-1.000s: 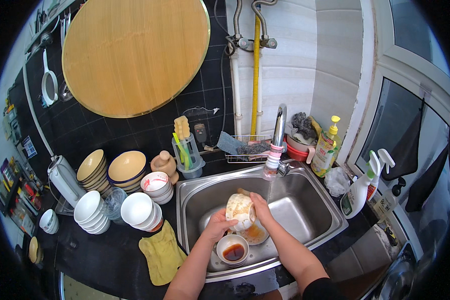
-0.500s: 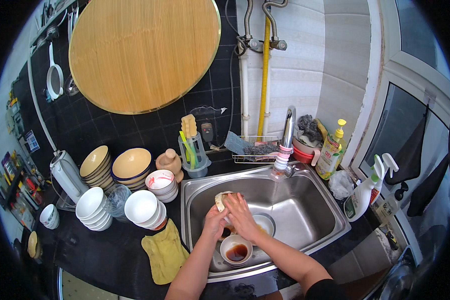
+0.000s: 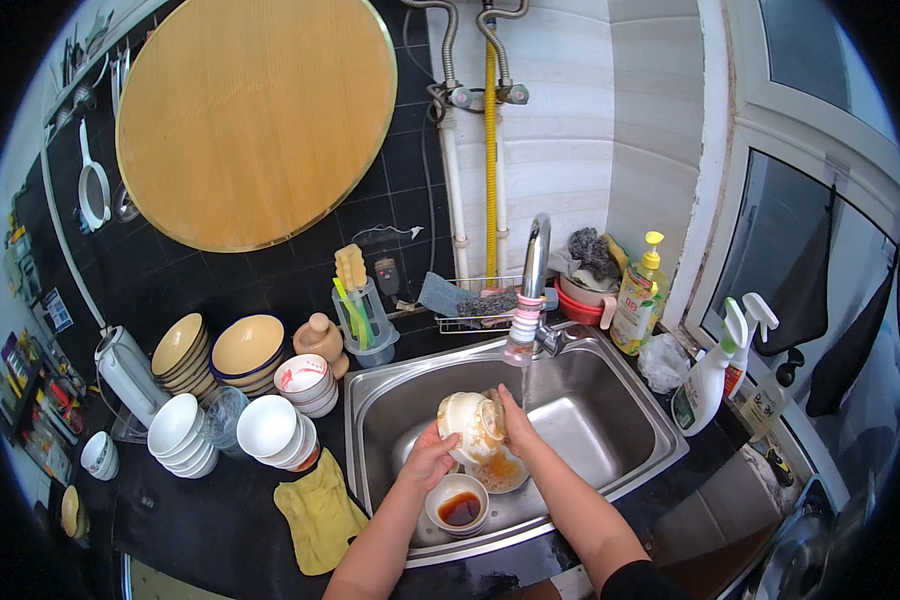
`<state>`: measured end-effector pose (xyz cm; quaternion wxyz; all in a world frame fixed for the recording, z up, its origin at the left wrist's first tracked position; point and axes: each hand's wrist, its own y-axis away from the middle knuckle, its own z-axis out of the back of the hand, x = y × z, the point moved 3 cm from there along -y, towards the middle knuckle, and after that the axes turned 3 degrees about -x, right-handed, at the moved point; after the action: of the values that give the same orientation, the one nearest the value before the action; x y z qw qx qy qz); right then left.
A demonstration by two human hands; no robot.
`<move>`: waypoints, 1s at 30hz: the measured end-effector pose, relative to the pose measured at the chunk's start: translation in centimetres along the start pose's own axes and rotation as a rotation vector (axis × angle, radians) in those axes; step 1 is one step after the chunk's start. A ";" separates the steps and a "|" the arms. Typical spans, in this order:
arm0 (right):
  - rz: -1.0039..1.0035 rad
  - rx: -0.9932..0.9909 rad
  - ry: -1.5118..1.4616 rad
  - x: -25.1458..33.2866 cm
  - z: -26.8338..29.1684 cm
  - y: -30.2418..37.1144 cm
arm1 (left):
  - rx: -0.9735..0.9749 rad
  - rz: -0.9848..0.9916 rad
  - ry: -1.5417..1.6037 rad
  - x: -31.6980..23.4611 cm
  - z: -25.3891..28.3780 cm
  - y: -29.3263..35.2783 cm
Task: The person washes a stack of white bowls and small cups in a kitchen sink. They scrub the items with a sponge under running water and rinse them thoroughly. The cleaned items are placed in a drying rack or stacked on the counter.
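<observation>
Over the left part of the steel sink (image 3: pixel 610 440) I hold a white bowl (image 3: pixel 462 420) smeared with brown residue, tilted on its side. My left hand (image 3: pixel 430 455) grips its lower left side, thumb against the outside. My right hand (image 3: pixel 515 420) is at its right side by the rim, with some fingers hidden behind it. Below stands a bowl with dark brown liquid (image 3: pixel 460 508). Beside it a dish with brownish suds (image 3: pixel 500 472) lies on the sink bottom, partly covered by the held bowl. Water runs from the faucet (image 3: pixel 535 270).
Stacked white bowls (image 3: pixel 175 425) and beige bowls (image 3: pixel 248 350) line the counter left of the sink, near a yellow cloth (image 3: pixel 318 515). A wire rack (image 3: pixel 480 322) stands behind the sink; a dish soap bottle (image 3: pixel 638 300) and spray bottles (image 3: pixel 705 390) are at the right.
The bowl, mostly hidden behind my hands before, is now raised and turned on its side. My right hand has moved right, off my left hand. Water now flows from the faucet.
</observation>
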<state>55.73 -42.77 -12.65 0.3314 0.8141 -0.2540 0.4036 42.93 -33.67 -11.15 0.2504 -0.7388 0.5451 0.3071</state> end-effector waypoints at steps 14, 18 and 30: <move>-0.082 -0.077 1.563 1.5 10.9 -0.5 | -0.071 0.103 -0.586 4.2 -0.7 -2.3; -0.157 0.074 1.637 -3.7 14.1 -4.1 | 0.062 0.124 -0.692 6.6 -1.0 -3.7; -0.091 -0.108 1.438 -3.3 13.0 -2.9 | 0.177 0.070 -1.220 8.3 -1.5 -5.1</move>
<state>62.20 -50.08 -22.27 0.4729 0.3392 0.0417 0.8122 49.92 -38.75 -15.97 0.5671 -0.3883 0.3510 0.6359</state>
